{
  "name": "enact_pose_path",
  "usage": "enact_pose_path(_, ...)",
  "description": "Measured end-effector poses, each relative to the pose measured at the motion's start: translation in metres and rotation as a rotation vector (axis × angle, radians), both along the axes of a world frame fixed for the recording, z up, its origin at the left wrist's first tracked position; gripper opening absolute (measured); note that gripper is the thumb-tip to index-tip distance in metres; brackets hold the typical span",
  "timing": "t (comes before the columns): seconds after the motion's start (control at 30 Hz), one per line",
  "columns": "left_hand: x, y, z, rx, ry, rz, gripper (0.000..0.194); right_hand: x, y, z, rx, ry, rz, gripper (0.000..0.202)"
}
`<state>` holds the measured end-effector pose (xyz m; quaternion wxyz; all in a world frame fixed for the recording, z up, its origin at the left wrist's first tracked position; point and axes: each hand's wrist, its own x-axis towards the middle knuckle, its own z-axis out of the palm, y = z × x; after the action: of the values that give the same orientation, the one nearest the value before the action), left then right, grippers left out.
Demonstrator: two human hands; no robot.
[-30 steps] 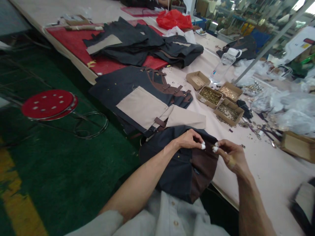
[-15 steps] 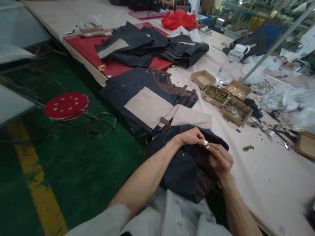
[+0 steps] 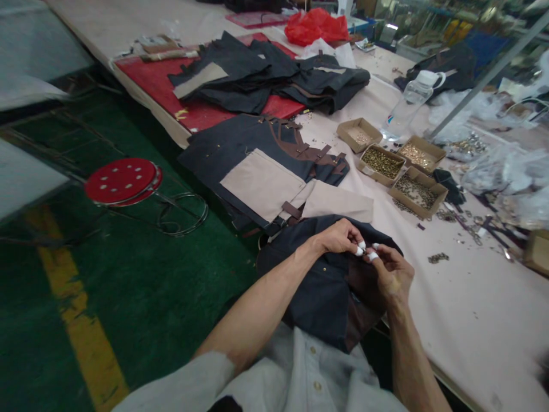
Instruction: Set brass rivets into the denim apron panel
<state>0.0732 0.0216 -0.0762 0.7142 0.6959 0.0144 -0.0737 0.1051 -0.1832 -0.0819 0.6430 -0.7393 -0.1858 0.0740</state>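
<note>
A dark navy fabric bag with brown panels (image 3: 315, 306) lies across the table edge in front of my body. Over its upper part, my left hand (image 3: 343, 236) pinches with white-wrapped fingertips at something small and dark. Facing it, my right hand (image 3: 392, 272) is also in a pinch, its white-wrapped thumb and finger close to the left fingertips. The small piece between them is too tiny to name. Just beyond the bag lies a stack of navy pieces (image 3: 240, 134) with a beige pocket panel (image 3: 261, 183) and brown straps.
Cardboard boxes of small metal fittings (image 3: 381, 163) stand on the right, beside a clear water bottle (image 3: 407, 109). A small heap of metal rings (image 3: 438, 258) lies nearer. More dark fabric (image 3: 240, 74) covers a red board (image 3: 150, 80). A red stool (image 3: 122, 182) stands left on the green floor.
My right hand's fingers have opened out somewhat from a tighter curl, showing the white wraps and the small dark piece between both hands. The whole view has shifted slightly.
</note>
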Motion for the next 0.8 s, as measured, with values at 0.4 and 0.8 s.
enact_pose_path(0.4,-0.004,-0.004,0.009,0.078,-0.019,0.068,0.029,0.010,0.006,-0.015,-0.035,0.027,-0.072,0.033)
enact_pose_path(0.8,-0.001,-0.002,0.006,0.099,-0.029,0.247,0.023,0.014,-0.002,-0.025,-0.480,-0.098,0.186,0.033)
